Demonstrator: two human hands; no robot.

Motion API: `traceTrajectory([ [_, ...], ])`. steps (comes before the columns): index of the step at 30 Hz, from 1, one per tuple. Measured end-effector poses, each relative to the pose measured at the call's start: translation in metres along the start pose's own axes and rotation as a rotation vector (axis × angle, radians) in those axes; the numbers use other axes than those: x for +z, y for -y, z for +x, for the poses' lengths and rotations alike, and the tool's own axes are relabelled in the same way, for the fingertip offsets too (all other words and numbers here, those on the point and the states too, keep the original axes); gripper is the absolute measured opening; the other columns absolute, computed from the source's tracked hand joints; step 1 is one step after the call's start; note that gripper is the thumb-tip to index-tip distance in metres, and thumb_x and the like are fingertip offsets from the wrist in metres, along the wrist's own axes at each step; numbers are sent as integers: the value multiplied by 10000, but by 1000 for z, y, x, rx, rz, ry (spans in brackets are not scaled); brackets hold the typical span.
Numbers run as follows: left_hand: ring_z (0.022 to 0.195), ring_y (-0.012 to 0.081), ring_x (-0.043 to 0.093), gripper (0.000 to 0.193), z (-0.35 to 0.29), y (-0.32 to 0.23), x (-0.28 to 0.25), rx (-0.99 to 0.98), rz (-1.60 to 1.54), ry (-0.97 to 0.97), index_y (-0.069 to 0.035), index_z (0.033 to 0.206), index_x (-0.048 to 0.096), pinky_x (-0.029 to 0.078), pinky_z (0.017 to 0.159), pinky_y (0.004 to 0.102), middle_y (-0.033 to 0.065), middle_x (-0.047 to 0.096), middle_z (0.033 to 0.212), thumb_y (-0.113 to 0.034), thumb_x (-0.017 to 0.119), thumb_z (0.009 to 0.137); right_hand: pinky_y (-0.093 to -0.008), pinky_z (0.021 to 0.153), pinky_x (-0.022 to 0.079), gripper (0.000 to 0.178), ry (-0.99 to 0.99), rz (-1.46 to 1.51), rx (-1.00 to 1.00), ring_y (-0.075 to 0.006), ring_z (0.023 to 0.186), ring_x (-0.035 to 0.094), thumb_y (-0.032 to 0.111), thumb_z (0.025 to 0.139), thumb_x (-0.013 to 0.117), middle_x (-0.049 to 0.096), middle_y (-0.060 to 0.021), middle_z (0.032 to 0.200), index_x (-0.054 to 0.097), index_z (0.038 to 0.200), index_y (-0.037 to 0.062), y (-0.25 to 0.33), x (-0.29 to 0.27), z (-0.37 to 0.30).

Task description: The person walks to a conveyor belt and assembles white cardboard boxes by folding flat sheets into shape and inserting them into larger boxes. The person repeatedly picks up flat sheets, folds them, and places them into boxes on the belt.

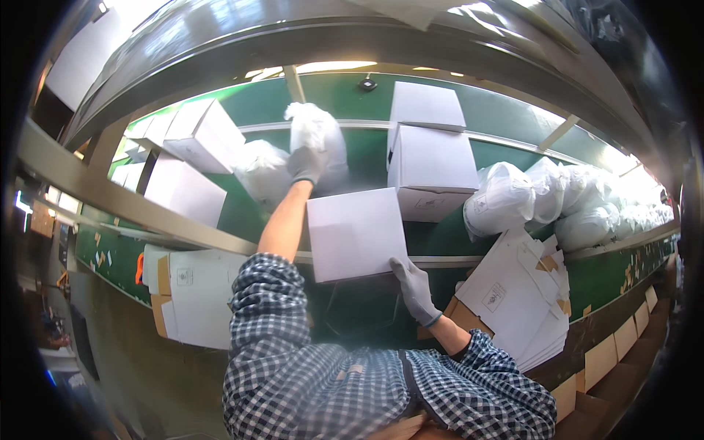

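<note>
A white cardboard box point(357, 235) is in front of me, with a plain face turned up. My right hand point(416, 292), in a grey glove, grips its near right corner. Reaching forward past the box, my gloved left hand point(306, 164) is closed on a white plastic bag point(320, 136) with bulky contents. Blur softens that hand's fingers, and what fills the bag is hidden. A second stuffed white bag point(262, 170) stands just left of it, close to my left wrist.
White boxes point(434, 163) are stacked ahead, with more boxes point(185, 192) at left. Filled white bags point(502, 198) line the green conveyor point(367, 158) to the right. Flattened cartons point(506, 293) lean near my right arm, others point(205, 293) at left. A metal rail point(139, 205) crosses the left side.
</note>
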State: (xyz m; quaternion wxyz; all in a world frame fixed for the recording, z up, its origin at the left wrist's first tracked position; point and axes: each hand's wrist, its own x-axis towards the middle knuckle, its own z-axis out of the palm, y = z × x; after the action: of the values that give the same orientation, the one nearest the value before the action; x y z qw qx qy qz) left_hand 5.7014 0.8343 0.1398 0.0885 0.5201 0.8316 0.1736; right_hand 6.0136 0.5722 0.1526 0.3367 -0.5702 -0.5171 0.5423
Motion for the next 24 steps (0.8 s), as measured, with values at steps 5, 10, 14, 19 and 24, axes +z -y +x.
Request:
traceTrajectory([
  [5,875,391,779,466,29,53,-12,36,116,-127,-94,899,828,606,743,493,199,788,900,-548,779,808,-342,928,535,558,-11,50,-22,-171,1021,670,384,1063,602,755,-174,1167,571,1496,33,21,14,17],
  [10,897,392,779,455,18,78,-31,-92,192,-171,-116,931,833,608,756,501,188,793,945,-554,765,828,-310,970,516,559,-60,309,-23,-143,1077,645,379,1065,655,732,-100,1214,614,1440,-34,38,30,55],
  [14,924,397,777,454,-7,83,-32,-255,199,-171,-115,947,819,603,779,525,184,792,973,-553,746,852,-295,969,505,541,-102,439,4,-113,1066,621,406,1064,665,751,-71,1162,683,1350,-53,72,40,97],
  [19,1095,438,697,623,-39,76,-31,-150,-71,-249,-12,1362,567,552,942,508,285,700,1204,-347,767,876,-324,1009,483,631,-276,340,-114,-168,1087,638,515,1026,668,766,-124,1195,684,1366,-16,101,60,185],
  [24,1358,441,538,834,-61,39,-10,301,-45,-553,-2,1600,383,439,1131,476,336,532,1467,-286,745,904,-334,800,530,480,-269,669,-36,-192,904,644,415,1042,648,714,-113,988,700,1171,-44,99,81,251],
])
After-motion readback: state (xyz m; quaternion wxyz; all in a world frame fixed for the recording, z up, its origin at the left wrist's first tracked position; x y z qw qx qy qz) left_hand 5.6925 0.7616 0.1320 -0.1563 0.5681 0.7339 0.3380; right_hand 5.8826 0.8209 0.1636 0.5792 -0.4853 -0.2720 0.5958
